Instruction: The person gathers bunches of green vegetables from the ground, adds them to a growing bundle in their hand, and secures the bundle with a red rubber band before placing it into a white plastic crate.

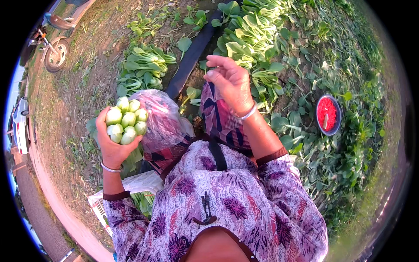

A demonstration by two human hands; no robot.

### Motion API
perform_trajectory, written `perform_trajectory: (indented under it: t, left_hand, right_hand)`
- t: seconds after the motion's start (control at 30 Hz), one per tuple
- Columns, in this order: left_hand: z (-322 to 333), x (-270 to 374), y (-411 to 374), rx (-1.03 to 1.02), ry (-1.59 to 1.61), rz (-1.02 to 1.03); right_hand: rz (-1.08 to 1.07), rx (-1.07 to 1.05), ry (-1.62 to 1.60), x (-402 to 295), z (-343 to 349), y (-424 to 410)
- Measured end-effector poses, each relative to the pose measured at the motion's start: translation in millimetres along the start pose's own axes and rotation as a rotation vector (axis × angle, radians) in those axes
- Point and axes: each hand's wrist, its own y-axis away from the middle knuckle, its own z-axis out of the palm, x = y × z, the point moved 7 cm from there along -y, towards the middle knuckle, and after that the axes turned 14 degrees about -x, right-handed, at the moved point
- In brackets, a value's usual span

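Observation:
My left hand (113, 144) is wrapped around a bunch of bok choy (126, 121), its pale cut stem ends facing up towards me. The leaves hang below, largely hidden by the hand. Beside the bunch, a clear plastic bag (160, 114) covers my left knee. My right hand (229, 82) is raised above my right knee with the fingers bent and a gap between thumb and forefinger; nothing shows in it. Under and beyond that hand runs a long row of cut bok choy (252, 36). A smaller pile of bok choy (145, 64) lies ahead of my left hand.
A bowl of red ties (327, 111), with a pale stick-like piece in it, stands at right among loose leaves. A white plastic crate (140, 181) holding greens is by my left elbow. A dark flat strip (191, 59) crosses the soil ahead. A motorcycle (54, 54) and white car (20, 126) are far left.

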Motion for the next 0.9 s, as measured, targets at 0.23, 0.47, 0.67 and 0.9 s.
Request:
perform_trajectory:
  t: [0.23,0.47,0.67,0.9]
  left_hand:
    - [-7,-21,-3,-0.01,0.096,-0.065]
    - [-15,-32,5,-0.031,0.057,-0.19]
    - [-17,-25,4,-0.026,-0.002,-0.217]
    - [-16,-28,10,0.002,0.045,-0.209]
  right_hand:
    - [0.633,0.635,1.35,77,-393,196]
    - [1.372,0.363,1.467,99,-494,338]
    - [1.362,0.295,1.359,114,-494,346]
    - [1.054,0.247,1.355,136,-372,324]
